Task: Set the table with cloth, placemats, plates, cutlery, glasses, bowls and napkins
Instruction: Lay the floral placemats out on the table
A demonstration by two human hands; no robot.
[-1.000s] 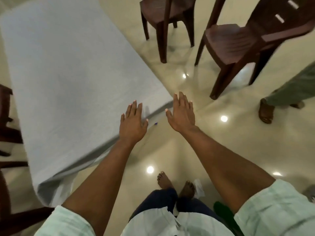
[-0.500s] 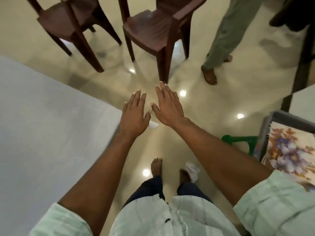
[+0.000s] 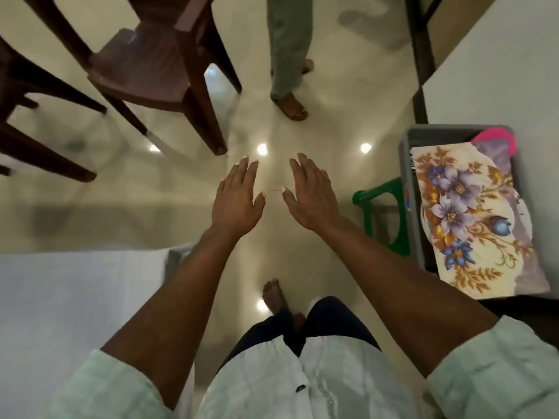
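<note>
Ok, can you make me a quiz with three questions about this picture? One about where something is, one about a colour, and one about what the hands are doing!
1. Where is the flowery placemat?
A. In the grey bin on the right
B. On a brown chair
C. On the floor by the feet

2. What colour is the stool beside the grey bin?
A. Red
B. Green
C. Yellow

3. What are the two hands doing?
A. Gripping a plate
B. Held open, holding nothing
C. Pulling a chair

Answers:
1 A: the placemat lies on top of the bin at the right edge.
2 B: its legs and rim are bright green.
3 B: the left hand and right hand hang over the floor with fingers straight and nothing in them.
</note>
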